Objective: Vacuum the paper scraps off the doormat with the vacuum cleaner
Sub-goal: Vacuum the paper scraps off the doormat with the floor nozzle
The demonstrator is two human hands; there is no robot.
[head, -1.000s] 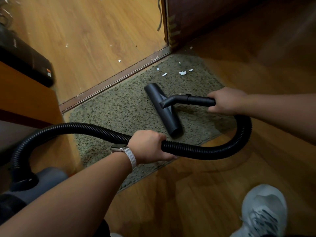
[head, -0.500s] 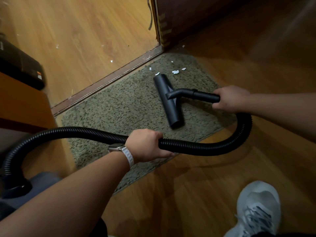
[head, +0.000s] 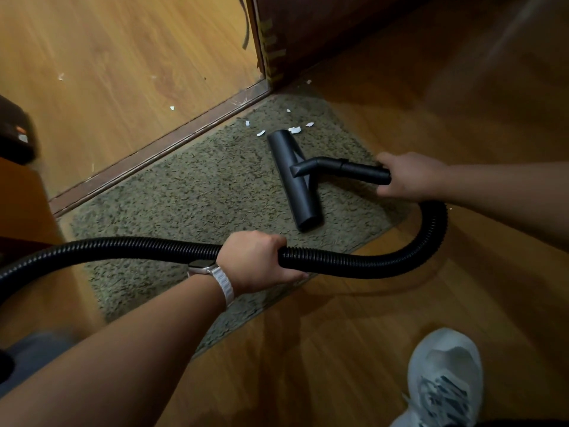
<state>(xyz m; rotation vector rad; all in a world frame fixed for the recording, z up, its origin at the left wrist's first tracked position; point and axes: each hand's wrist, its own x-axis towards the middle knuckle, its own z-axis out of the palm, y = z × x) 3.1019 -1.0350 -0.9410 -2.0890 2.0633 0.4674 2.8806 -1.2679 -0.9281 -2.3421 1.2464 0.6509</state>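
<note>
An olive shaggy doormat (head: 200, 195) lies on the wooden floor against a door threshold. Several white paper scraps (head: 294, 129) sit at its far corner. The black floor nozzle (head: 295, 180) of the vacuum cleaner rests on the mat, its far end touching the scraps. My right hand (head: 409, 177) grips the black wand just behind the nozzle. My left hand (head: 255, 263), with a white-strapped watch on the wrist, grips the ribbed black hose (head: 385, 263), which loops from the wand round to the left edge.
A brown threshold strip (head: 172, 143) and a dark door edge (head: 271, 41) border the mat. More scraps (head: 171, 108) lie on the floor beyond the threshold. The grey vacuum body (head: 34, 355) is at the lower left, a grey sneaker (head: 446, 380) at the lower right.
The nozzle has slid across the mat toward the far corner and now reaches the scraps. Both hands kept their grips and moved along with it.
</note>
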